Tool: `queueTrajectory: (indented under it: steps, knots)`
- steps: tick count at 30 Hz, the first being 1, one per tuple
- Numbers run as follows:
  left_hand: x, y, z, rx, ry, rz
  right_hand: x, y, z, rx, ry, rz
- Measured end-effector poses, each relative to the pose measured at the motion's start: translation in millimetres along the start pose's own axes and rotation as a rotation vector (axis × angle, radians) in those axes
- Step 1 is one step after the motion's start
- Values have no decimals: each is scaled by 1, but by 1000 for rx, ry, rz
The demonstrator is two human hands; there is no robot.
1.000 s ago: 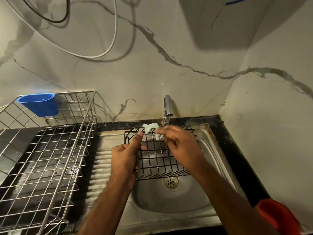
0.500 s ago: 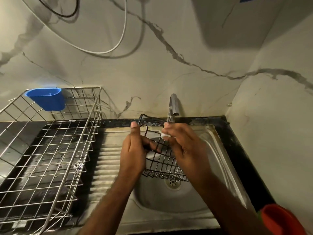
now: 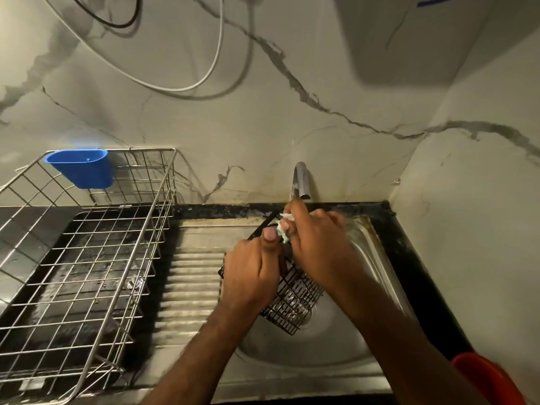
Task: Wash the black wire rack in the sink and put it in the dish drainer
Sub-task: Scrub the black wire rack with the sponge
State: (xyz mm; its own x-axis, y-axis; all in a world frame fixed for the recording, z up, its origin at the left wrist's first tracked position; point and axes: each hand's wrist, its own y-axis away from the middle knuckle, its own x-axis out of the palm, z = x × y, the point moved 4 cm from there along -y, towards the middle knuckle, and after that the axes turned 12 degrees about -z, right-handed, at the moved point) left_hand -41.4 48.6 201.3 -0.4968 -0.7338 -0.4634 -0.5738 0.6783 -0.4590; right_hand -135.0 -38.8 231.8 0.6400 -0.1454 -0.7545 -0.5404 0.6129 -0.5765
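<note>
Two hands work over one steel sink (image 3: 377, 258), and between them sits one black wire rack (image 3: 292, 299), tilted on edge above the basin so that its lower corner points toward the drain. The left hand (image 3: 254, 276) is clenched around the rack's left rim, thumb laid straight up along the wire. Just above and to the right of that grasp, the right hand (image 3: 318, 244) pinches one pale scrubbing cloth (image 3: 283, 230) in curled fingers and presses it on the rack's upper edge. Directly beyond the right hand stands one tap (image 3: 301, 181). Well left of the grip, past the ribbed draining board (image 3: 193, 276), rests one steel wire dish drainer (image 3: 87, 258), with one blue cup (image 3: 80, 168) hung on its far wall.

Much of the rack is covered by both hands, so its full shape is hard to make out; the drain lies behind its wires. The cloth shows only as a scrap. One red object (image 3: 493, 378) is cut off at the lower right corner and cannot be identified. The drainer's left side runs out of frame.

Both forearms reach in from below, converging on the rack, wrists bent slightly down
</note>
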Motion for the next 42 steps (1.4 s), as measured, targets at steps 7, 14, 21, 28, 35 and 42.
queueTrajectory:
  steps: [7,14,21,28,35,42]
  knots:
    - [-7,-2,-3,250,124,-108,0,-3,-18,392,-426,18]
    - [-40,-12,13,97,200,-493,-5,1,-34,625,-611,-2]
    - [-18,-2,47,-654,543,101,-4,4,-43,775,-750,-21]
    - [-9,-1,24,-622,717,7,-14,7,-30,451,-308,-79]
    - [-15,-5,29,-724,783,-145,-21,41,9,9,-298,-74]
    - [-17,-5,22,-779,795,-105,-27,37,17,-368,-499,255]
